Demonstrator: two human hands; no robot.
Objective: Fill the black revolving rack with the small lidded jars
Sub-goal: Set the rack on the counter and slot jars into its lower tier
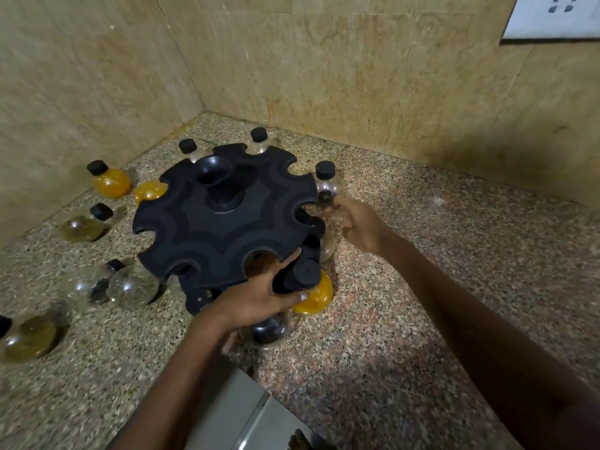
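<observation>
Where two tan tiled walls (357, 76) meet, a speckled granite counter (389, 319) fills the corner, and a white socket plate (555, 16) is fixed to the right-hand wall at the top edge of the view. On the counter, near the corner, the black rack (224, 216) is seen from above, its top disc cut with round notches around the rim and a cup-shaped knob (212, 172) at its middle. Round jars with black lids are scattered about it: two amber ones (110, 180) to the left, paler ones (81, 224) along the left side, and clear ones (130, 285) at the lower left.

The left hand (256, 297) is laid on the near rim of the rack, fingers spread and curled over the edge of a notch, the thumb touching an amber jar (313, 293) just beside the rack's lower tier. The right hand (357, 225) is held at the rack's right side with its fingers drawn together at a clear jar (328, 186); motion blur makes it impossible to tell whether the jar is gripped or only touched.

The rack's lower tier is mostly hidden under the top disc. A dark-filled jar (269, 329) is partly covered by the left wrist, and a jar (27, 339) at the far left is cut off by the frame.
</observation>
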